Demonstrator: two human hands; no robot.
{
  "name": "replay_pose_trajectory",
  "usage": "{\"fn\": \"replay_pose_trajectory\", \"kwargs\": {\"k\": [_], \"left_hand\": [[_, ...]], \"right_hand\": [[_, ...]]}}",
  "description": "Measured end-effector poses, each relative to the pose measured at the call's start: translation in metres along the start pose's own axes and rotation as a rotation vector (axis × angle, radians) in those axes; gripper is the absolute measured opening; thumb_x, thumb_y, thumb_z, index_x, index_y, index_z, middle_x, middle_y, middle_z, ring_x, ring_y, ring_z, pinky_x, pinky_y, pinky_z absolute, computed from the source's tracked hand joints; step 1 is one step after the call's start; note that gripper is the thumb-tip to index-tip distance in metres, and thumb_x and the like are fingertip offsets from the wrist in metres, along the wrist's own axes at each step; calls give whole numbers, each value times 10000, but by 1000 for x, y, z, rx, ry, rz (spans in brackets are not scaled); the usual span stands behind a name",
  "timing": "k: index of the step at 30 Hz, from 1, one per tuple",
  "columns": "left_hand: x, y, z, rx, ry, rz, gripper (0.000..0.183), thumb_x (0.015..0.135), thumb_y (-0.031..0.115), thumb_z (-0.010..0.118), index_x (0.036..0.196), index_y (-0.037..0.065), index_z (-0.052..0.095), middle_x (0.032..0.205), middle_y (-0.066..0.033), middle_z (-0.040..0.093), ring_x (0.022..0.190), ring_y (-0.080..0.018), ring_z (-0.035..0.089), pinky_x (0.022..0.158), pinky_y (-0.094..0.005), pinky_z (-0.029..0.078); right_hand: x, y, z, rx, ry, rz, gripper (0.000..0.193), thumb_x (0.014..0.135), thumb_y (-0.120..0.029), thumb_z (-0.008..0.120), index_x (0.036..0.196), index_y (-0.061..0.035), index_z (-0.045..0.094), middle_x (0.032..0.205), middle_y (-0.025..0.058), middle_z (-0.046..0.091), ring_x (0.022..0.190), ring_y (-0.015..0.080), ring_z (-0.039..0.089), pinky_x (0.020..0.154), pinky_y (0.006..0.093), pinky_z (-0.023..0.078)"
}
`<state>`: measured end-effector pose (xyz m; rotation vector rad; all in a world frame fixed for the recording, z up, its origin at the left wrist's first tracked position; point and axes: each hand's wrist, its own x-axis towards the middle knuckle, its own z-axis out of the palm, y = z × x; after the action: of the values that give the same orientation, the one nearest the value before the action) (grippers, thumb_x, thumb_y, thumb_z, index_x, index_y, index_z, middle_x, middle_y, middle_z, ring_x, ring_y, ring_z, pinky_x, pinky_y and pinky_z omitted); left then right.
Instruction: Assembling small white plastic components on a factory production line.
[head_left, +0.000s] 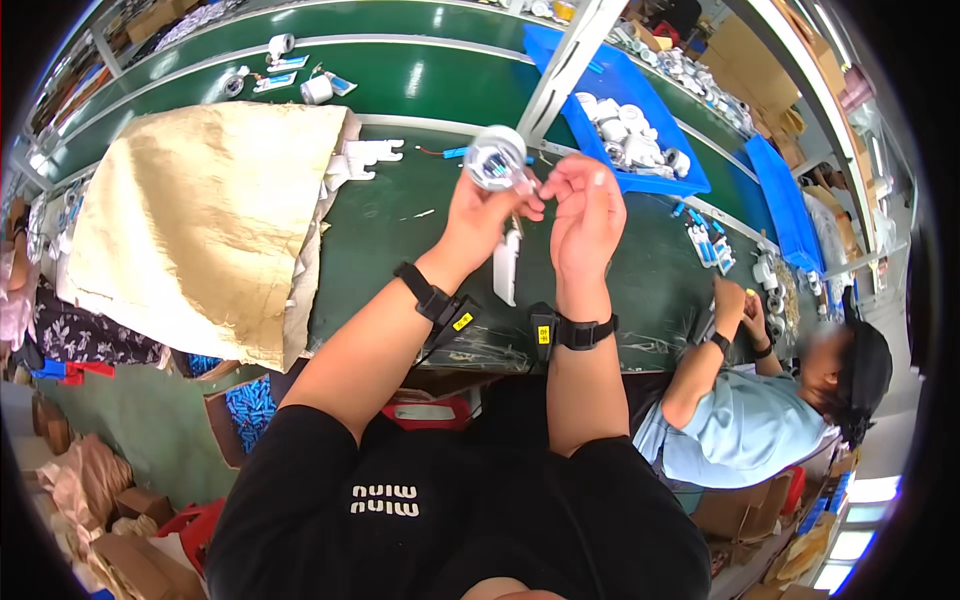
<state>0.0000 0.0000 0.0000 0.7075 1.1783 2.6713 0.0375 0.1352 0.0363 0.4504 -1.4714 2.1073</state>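
My left hand [480, 215] is closed on a round white housing [496, 150] with a clear rim, held up above the green bench with circuit parts visible inside. Just right of it is my right hand [587, 215], palm showing, its fingers loosely curled and the thumb apart. Its fingertips come close to the housing; I see nothing held in them. Below the hands a white plastic piece [507, 268] lies on the bench. Behind the housing rests a blue battery [455, 153] with a red wire.
A large beige sack [200, 220] covers white parts [370, 155] at left. A blue tray [690, 183] of white housings stands at back right. A co-worker [760, 400] handles parts at right. A carton of blue batteries [250, 410] sits low at left; a metal post [570, 75] rises behind.
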Motion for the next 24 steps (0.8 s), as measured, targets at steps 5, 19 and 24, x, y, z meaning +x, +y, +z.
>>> {"fn": "replay_pose_trajectory", "kwargs": {"k": [5, 19, 24], "left_hand": [[9, 18, -19, -205, 87, -3, 439, 897, -26, 609, 1322, 21, 510, 1164, -136, 654, 927, -250, 706, 781, -390, 606], [6, 22, -12, 55, 251, 9, 331, 1002, 153, 631, 1268, 89, 445, 1098, -65, 639, 912, -142, 636, 776, -313, 530], [4, 18, -6, -1, 199, 27, 342, 1014, 164, 618, 1300, 108, 437, 1118, -65, 635, 970, -148, 644, 804, -318, 536]], "right_hand": [[-16, 36, -13, -320, -243, 85, 46, 957, 62, 668, 988, 27, 667, 1024, 56, 667, 918, 102, 627, 780, 231, 473], [-27, 46, 26, -526, -148, 100, 151, 823, -20, 804, 951, 14, 732, 831, 36, 715, 719, 91, 646, 676, 256, 528], [-28, 35, 29, -536, -89, 190, 119, 831, -6, 784, 938, 21, 739, 816, 22, 720, 718, 72, 637, 678, 248, 523]]}}
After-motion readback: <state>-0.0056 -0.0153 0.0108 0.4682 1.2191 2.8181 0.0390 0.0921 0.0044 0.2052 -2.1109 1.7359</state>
